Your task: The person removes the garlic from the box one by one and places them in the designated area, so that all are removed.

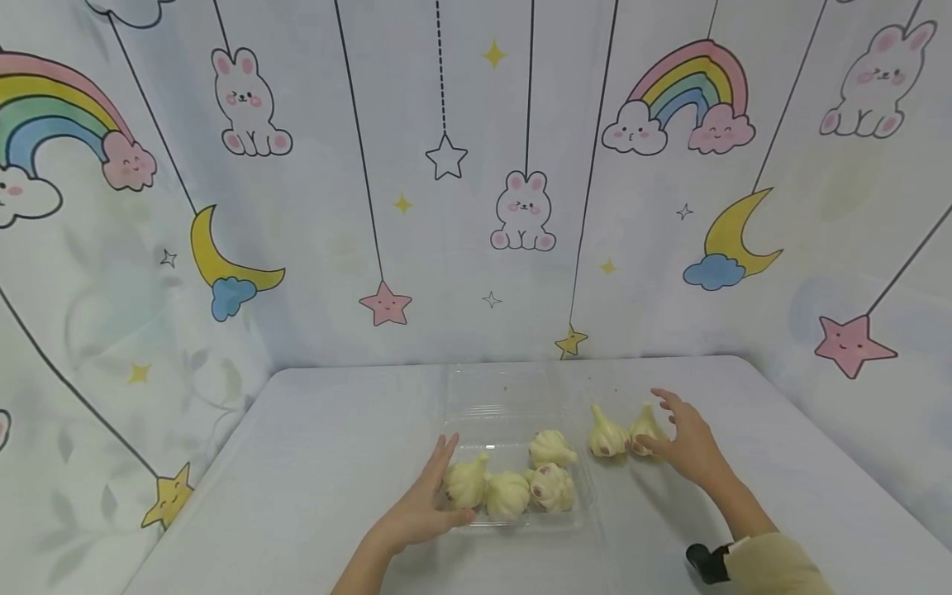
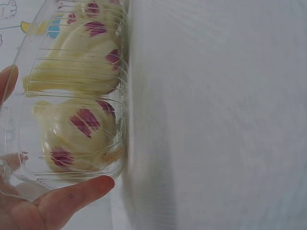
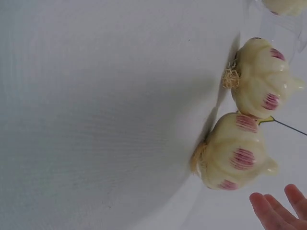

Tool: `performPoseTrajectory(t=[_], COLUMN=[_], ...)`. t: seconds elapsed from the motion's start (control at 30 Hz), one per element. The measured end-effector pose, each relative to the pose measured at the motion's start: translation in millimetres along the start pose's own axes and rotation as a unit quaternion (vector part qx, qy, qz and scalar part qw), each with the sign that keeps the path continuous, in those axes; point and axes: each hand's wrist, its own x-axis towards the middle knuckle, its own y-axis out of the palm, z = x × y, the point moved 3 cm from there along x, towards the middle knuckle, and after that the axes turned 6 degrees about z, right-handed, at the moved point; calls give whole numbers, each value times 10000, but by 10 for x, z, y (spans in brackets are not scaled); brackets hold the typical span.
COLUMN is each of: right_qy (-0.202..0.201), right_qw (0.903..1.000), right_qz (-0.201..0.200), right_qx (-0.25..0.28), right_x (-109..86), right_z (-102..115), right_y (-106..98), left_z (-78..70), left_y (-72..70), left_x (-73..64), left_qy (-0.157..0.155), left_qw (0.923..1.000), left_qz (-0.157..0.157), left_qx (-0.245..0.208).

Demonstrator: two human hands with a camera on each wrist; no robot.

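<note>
A clear plastic box stands on the table with several garlic bulbs in it. My left hand is at the box's left end, fingers spread along the side and the thumb at the near corner. In the left wrist view, purple-marked garlic shows through the ribbed wall, beside my thumb. Two more garlic bulbs stand right of the box: one nearer it and one farther right. My right hand is beside the farther bulb, fingers parted. The right wrist view shows fingertips apart from that bulb.
The box's transparent lid lies folded back toward the far table edge. A white cloth covers the table. Behind hangs a curtain printed with rabbits, stars and rainbows. A black strap device is on the right wrist.
</note>
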Motion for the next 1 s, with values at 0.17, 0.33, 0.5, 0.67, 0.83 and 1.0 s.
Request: performPoseTrajectory(t=[0.17, 0.33, 0.5, 0.67, 0.83, 1.0], right_qy=[12, 27, 43, 11, 94, -19], right_qw=[9998, 9994, 9982, 9966, 9943, 9926], right_qz=[21, -83, -101, -45, 10, 14], right_qx=[219, 343, 589, 817, 1064, 1214], right_x=[-38, -48, -56, -47, -37, -42], right_z=[99, 188, 281, 367, 454, 570], right_y=[-10, 3, 44, 116, 210, 298], left_z=[-6, -6, 3, 11, 23, 26], left_y=[1, 2, 1, -1, -5, -5], left_x=[-1, 0, 3, 6, 12, 13], left_qy=[22, 30, 20, 12, 22, 32], left_qw=[10000, 10000, 10000, 10000, 10000, 10000], left_qz=[1, 7, 14, 25, 26, 55], left_qx=[-9, -18, 2, 14, 47, 64])
